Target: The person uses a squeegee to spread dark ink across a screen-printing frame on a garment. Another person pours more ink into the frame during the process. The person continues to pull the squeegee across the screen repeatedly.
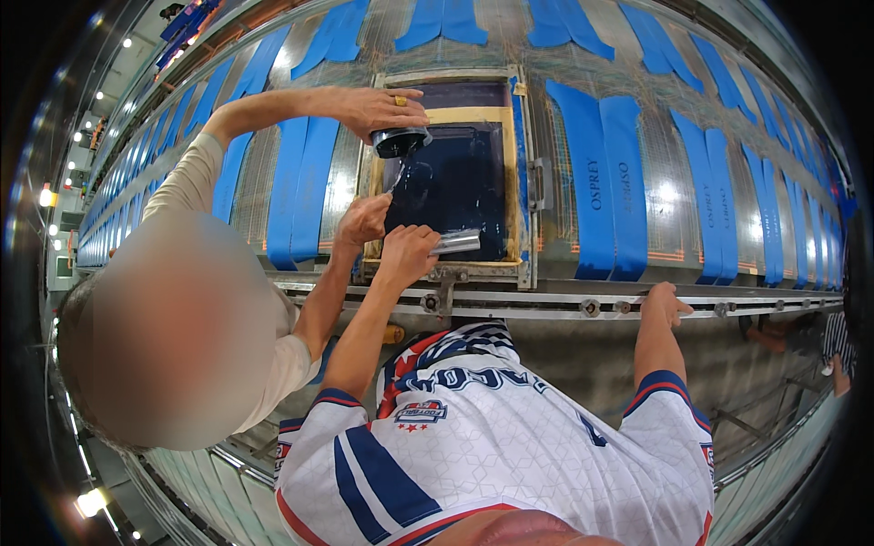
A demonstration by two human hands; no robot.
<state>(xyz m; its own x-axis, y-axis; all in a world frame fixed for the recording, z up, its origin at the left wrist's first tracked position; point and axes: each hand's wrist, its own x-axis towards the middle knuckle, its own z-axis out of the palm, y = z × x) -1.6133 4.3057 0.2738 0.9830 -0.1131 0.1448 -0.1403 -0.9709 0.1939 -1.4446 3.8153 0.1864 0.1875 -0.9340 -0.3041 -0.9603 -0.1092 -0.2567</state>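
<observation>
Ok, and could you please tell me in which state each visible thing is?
Left hand: closed on the silver bar.
Silver bar: gripped, right end showing.
Right hand: at the metal rail, fingers partly bent.
Co-worker's upper hand: gripping the dark container.
Dark container: tilted.
Co-worker's lower hand: closed, contents unclear.
Screen frame: flat, dark and glossy inside.
Blue pieces: laid in pairs.

Your left hand (408, 255) covers the left end of the metal bar (458, 241). Co-worker's head (168, 332) blurred beside you; striped-shirted person (839, 335) cut off, far right.
</observation>
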